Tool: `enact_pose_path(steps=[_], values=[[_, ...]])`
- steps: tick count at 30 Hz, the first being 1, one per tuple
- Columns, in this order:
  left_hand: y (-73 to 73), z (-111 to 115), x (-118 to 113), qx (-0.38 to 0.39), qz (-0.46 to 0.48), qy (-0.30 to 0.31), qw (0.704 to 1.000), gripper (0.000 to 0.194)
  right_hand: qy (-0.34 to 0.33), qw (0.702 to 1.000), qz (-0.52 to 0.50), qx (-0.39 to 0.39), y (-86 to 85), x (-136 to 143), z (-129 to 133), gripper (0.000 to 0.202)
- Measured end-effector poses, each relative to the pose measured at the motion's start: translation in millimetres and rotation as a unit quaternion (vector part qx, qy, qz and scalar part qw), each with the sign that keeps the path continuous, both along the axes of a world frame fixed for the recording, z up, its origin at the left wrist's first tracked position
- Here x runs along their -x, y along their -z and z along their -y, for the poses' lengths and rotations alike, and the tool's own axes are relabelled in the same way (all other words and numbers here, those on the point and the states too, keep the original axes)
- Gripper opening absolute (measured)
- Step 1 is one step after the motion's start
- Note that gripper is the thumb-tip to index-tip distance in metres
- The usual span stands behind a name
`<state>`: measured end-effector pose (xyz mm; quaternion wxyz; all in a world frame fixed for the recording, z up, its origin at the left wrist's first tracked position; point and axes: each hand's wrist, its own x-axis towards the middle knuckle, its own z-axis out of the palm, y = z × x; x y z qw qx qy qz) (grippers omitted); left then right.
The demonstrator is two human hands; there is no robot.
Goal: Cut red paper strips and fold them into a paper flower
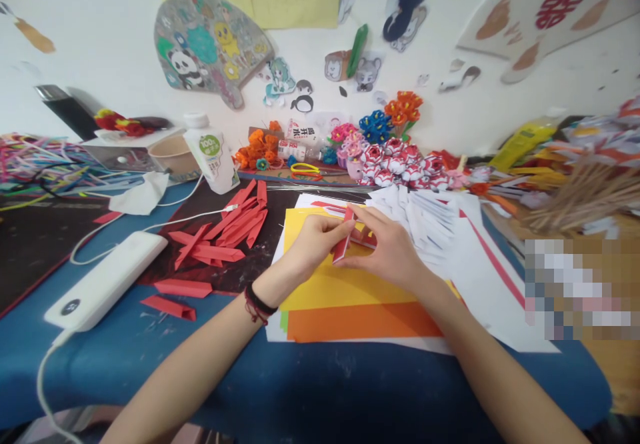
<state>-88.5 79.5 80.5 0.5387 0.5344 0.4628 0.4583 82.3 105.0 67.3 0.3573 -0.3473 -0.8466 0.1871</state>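
Between my two hands is a small folded red paper piece [343,236], held upright over the yellow sheet [310,287]. My left hand [316,241], with dark bands at its wrist, pinches it from the left. The fingers of my right hand [387,244] hold its top and lower edge from the right. Beneath the yellow sheet lies orange paper [365,322]. Several folded red strips [245,224] are piled on the dark mat to the left, and two more [183,288] lie nearer me. Folded white strips [420,221] are spread behind my right hand.
A white power bank [107,281] with cables sits on the left. Along the wall stand a white bottle [213,154], yellow-handled pliers [306,169], red-and-white paper flowers [395,161] and a yellow bottle [525,141]. Wooden sticks [585,194] lie at the right.
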Motion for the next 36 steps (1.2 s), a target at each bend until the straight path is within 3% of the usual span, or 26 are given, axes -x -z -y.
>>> enact_pose_path(steps=[5,8,11,16,19,22,25,28,30,32,36], values=[[-6.6,0,2,-0.064,-0.048,0.007,0.997,0.038,-0.057,0.973,-0.101,0.199,-9.2,-4,-2,0.102],[-7.7,1,2,-0.104,-0.112,0.026,0.988,0.040,-0.068,0.933,-0.188,0.300,-13.5,-6,-3,0.075],[-6.2,2,1,-0.124,-0.165,0.056,0.977,0.036,-0.059,0.910,-0.240,0.333,-13.3,-7,-3,0.040],[-2.4,0,0,-0.145,-0.214,0.063,0.964,0.031,0.006,0.923,-0.276,0.267,-11.4,-10,-5,0.028],[-0.6,-3,2,-0.203,-0.242,0.036,0.948,0.027,0.054,0.932,-0.285,0.216,-13.8,-13,-7,0.029],[-0.1,-5,4,-0.247,-0.308,0.000,0.919,0.023,0.048,0.935,-0.269,0.224,-17.5,-18,-10,0.033],[-1.4,-4,8,-0.269,-0.403,-0.033,0.874,0.020,0.009,0.944,-0.208,0.256,-18.9,-25,-15,0.036],[-2.3,-5,13,-0.285,-0.461,-0.098,0.834,0.021,0.056,0.968,-0.131,0.205,-15.9,-33,-21,0.034],[-1.9,-7,17,-0.280,-0.466,-0.138,0.828,0.021,0.107,0.984,-0.039,0.135,-12.7,-38,-24,0.027],[-0.9,-9,20,-0.264,-0.461,-0.155,0.833,0.022,0.115,0.988,0.053,0.094,-10.1,-40,-25,0.020],[1.0,-11,22,-0.235,-0.463,-0.161,0.839,0.026,0.097,0.981,0.128,0.108,-8.2,-39,-22,0.018]])
